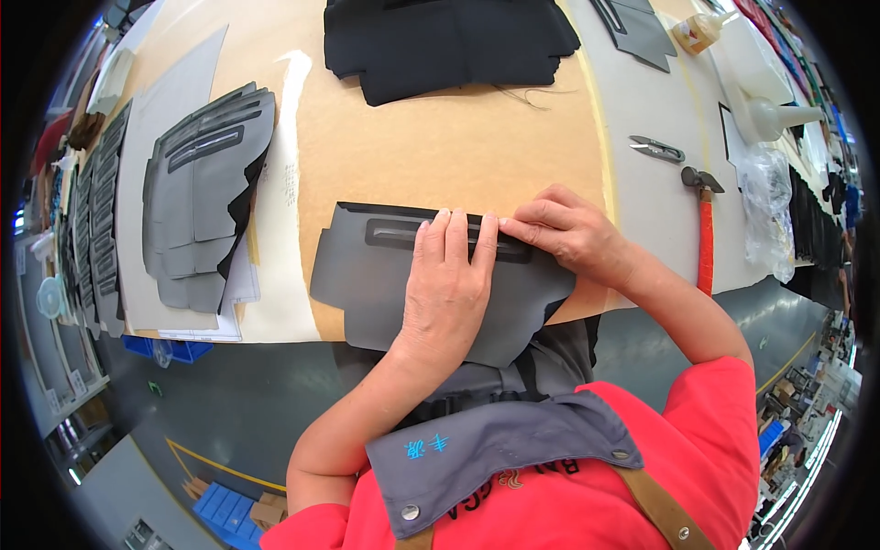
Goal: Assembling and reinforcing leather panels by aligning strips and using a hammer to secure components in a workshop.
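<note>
A dark grey cut panel (394, 293), perhaps leather or coated fabric, lies at the table's near edge and overhangs it slightly. A long slot with a darker border runs along its far side, where a narrow black edge shows. My left hand (449, 284) rests flat on the panel, fingers stretched across the slot to the far edge. My right hand (573, 236) is closed in a pinch at that edge, right of the left fingertips. Its thumb and index finger press together on the panel's rim; the other fingers curl above.
Stacked grey panels (197, 197) lie at the left, black pieces (449, 46) at the far middle, another grey panel (632, 32) far right. On the right are thread snips (657, 148), a red-handled hammer (705, 229), a glue bottle (698, 35), a white nozzle bottle (775, 119) and clear plastic (768, 206).
</note>
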`<act>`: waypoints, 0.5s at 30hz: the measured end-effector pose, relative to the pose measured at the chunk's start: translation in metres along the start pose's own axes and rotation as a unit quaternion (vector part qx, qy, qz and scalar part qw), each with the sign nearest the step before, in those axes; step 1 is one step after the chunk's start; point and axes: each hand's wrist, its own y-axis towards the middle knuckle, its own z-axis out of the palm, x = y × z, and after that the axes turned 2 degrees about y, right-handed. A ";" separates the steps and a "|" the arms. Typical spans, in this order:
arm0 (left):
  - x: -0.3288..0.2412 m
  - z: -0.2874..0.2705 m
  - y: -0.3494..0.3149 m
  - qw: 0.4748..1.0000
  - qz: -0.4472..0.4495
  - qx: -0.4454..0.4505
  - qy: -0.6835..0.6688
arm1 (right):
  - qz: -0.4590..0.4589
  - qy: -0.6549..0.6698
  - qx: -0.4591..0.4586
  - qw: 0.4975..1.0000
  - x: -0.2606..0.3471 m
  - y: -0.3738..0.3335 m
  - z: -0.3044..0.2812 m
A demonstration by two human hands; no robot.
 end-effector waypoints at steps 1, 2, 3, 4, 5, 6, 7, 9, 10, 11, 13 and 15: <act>-0.003 0.001 0.000 1.000 -0.002 -0.005 0.026 | 0.001 -0.002 0.001 1.000 0.001 -0.004 0.001; -0.004 0.001 0.002 1.000 0.000 -0.006 0.024 | 0.058 0.040 -0.026 0.997 0.002 -0.010 0.003; -0.005 -0.001 0.005 0.999 0.015 -0.001 0.028 | 0.115 0.082 -0.052 0.989 0.003 -0.014 0.003; -0.006 -0.002 0.006 0.999 0.030 0.005 0.033 | 0.116 0.082 -0.052 0.989 0.002 -0.016 0.000; -0.007 -0.001 0.005 0.999 0.030 0.005 0.032 | 0.095 0.067 -0.037 0.993 0.001 -0.018 -0.004; -0.009 0.000 0.004 0.999 0.025 0.011 0.021 | 0.074 0.052 -0.023 0.996 0.001 -0.019 -0.008; -0.009 0.001 0.003 1.000 0.022 0.017 0.010 | 0.076 0.051 -0.024 0.995 0.000 -0.018 -0.010; -0.011 0.001 0.002 0.999 0.024 0.017 0.014 | 0.024 0.018 0.010 0.999 0.001 -0.017 -0.013; -0.012 0.001 0.003 0.999 0.024 0.015 0.017 | 0.025 0.015 0.010 1.000 0.000 -0.019 -0.013; -0.014 0.002 0.004 0.999 0.026 0.013 0.016 | 0.047 0.026 -0.001 0.999 -0.001 -0.022 -0.013; -0.017 0.003 0.004 0.999 0.037 0.025 0.028 | 0.070 0.036 -0.012 0.997 0.001 -0.027 -0.012; -0.018 0.006 0.004 0.999 0.037 0.025 0.009 | 0.161 0.102 -0.041 0.981 0.004 -0.032 -0.012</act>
